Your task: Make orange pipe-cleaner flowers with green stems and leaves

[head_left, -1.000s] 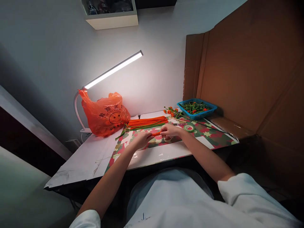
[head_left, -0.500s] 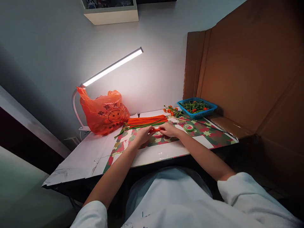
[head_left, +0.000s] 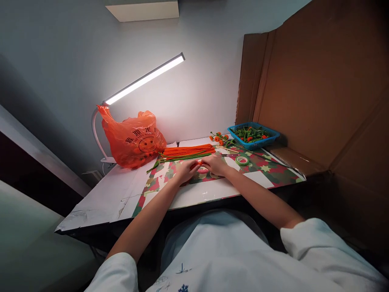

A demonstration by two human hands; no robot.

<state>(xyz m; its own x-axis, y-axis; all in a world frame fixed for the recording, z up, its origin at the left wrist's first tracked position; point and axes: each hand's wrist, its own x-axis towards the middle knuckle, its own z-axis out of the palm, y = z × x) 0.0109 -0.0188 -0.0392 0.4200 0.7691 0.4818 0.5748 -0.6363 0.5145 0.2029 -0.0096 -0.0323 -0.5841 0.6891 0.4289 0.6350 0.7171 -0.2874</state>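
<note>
My left hand (head_left: 186, 170) and my right hand (head_left: 215, 164) meet over the patterned paper (head_left: 267, 168) on the desk. Both pinch a small orange pipe-cleaner piece (head_left: 196, 163) between their fingertips. Just behind the hands lies a bundle of orange and green pipe cleaners (head_left: 187, 152). A roll of green tape (head_left: 242, 160) sits to the right of my right hand.
An orange plastic bag (head_left: 133, 138) stands at the back left under a lit desk lamp (head_left: 144, 80). A blue basket (head_left: 253, 135) of green and red pieces sits at the back right beside small orange flowers (head_left: 219, 139). Cardboard panels (head_left: 313, 85) wall off the right side.
My hands have drawn closer together around the orange piece, which now shows less between them. The view has shifted slightly downward.
</note>
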